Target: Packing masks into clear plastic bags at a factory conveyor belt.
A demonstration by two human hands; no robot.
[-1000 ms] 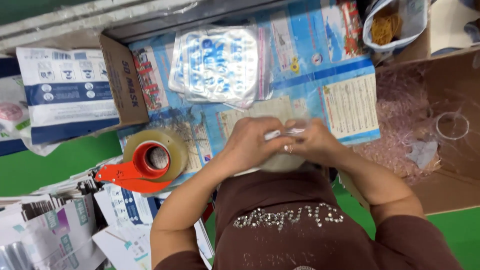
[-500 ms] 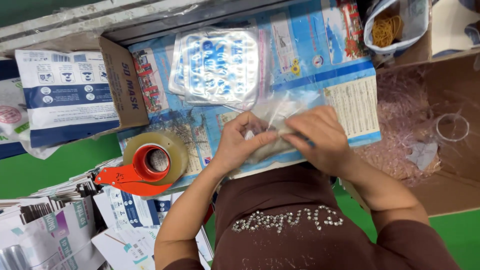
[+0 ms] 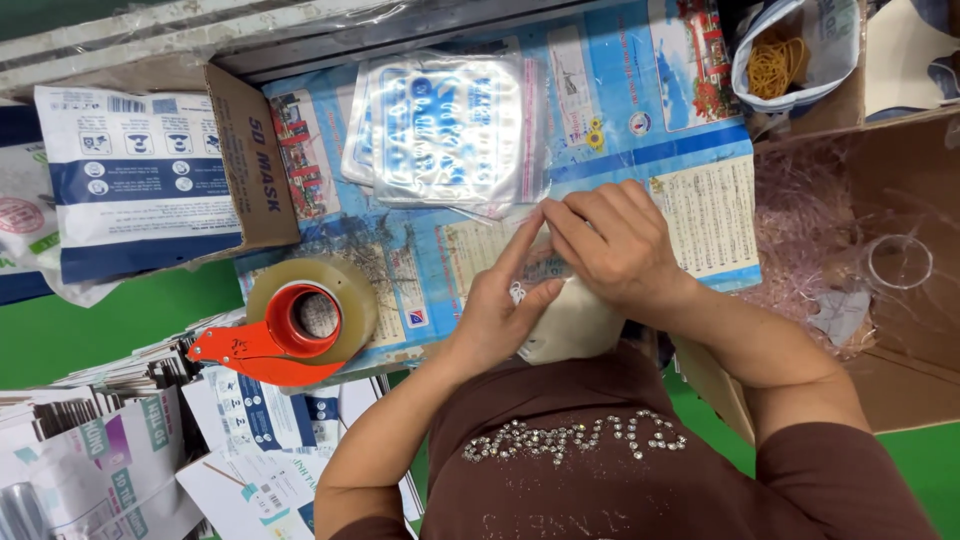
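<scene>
Counting from the left: one open cardboard box (image 3: 240, 150) holding a white-and-blue printed pack (image 3: 135, 175), one tape dispenser (image 3: 295, 325) with a red handle and a roll of clear tape, one stack of clear printed plastic bags (image 3: 445, 130) farther up the surface (image 3: 620, 90), one small bag of yellow rubber bands (image 3: 780, 65) at the top right, and one large brown carton (image 3: 900, 250) with pinkish shredded filler on the right. Loose printed sleeves lie in a heap at the lower left. Two bare hands meet at the near edge of the surface. The left hand (image 3: 505, 310) lies with its palm on a white mask (image 3: 570, 325), fingers stretched forward and flat. The right hand (image 3: 615, 245) bends over from the right, its fingers curled and pinching the upper edge of the mask together with a thin clear wrap; how firm the pinch is I cannot tell. The mask looks pale, soft and rounded, mostly hidden beneath both hands, just in front of the person's brown shirt.
</scene>
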